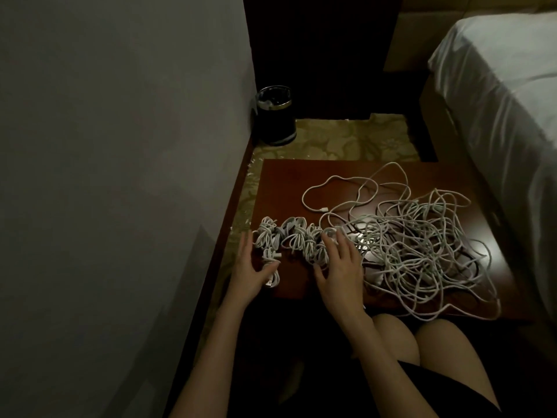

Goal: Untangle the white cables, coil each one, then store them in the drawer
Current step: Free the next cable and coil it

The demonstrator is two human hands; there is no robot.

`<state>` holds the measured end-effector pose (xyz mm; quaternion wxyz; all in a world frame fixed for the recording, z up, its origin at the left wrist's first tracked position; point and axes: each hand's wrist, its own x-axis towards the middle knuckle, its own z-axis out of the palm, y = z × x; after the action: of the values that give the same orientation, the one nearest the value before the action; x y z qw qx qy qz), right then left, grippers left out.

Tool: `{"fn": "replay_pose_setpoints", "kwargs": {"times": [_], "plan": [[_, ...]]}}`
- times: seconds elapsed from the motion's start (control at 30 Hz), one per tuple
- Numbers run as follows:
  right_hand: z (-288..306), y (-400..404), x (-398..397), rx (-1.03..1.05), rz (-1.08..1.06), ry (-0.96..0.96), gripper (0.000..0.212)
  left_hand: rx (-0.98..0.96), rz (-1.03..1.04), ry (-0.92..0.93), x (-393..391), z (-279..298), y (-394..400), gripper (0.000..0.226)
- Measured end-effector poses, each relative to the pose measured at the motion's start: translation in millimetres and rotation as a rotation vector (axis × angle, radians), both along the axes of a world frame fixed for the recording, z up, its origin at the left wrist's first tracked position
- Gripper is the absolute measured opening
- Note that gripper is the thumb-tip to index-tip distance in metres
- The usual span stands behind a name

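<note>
Several coiled white cables (297,241) lie in a row on the left part of a reddish-brown wooden table top (286,182). A big tangle of loose white cables (422,245) covers the right part, with one loop and a plug end (324,209) stretched toward the back. My left hand (251,271) lies at the left end of the coiled row with straight fingers, its thumb touching a coil. My right hand (340,267) rests with spread fingers on the right end of the row. No drawer is visible.
A black waste bin (275,116) stands on the patterned carpet (346,137) in the far corner by the grey wall (120,146). A bed with white sheets (506,101) runs along the right. My bare knees (416,336) are just below the table's near edge.
</note>
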<state>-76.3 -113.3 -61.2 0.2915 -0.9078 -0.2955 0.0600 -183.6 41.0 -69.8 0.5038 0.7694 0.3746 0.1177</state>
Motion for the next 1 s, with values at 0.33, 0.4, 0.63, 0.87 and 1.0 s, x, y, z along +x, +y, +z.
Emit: {"fn": "replay_pose_setpoints", "kwargs": {"times": [0.33,0.4,0.63,0.87,1.0], "plan": [[-6,21,9,-0.123,0.145,0.030,0.069,-0.073,-0.092,-0.022,23,-8,8,0.072],[-2,27,21,-0.132,0.168,0.023,0.068,-0.080,-0.091,-0.003,29,-3,11,0.072],[21,9,34,0.022,0.211,0.050,0.052,-0.091,-0.030,0.014,27,6,4,0.079],[62,-41,57,0.040,0.089,0.083,0.019,-0.119,0.078,0.016,31,26,-16,0.068],[58,-57,57,-0.195,0.172,0.140,0.017,-0.065,0.122,0.060,33,37,-28,0.064]]}}
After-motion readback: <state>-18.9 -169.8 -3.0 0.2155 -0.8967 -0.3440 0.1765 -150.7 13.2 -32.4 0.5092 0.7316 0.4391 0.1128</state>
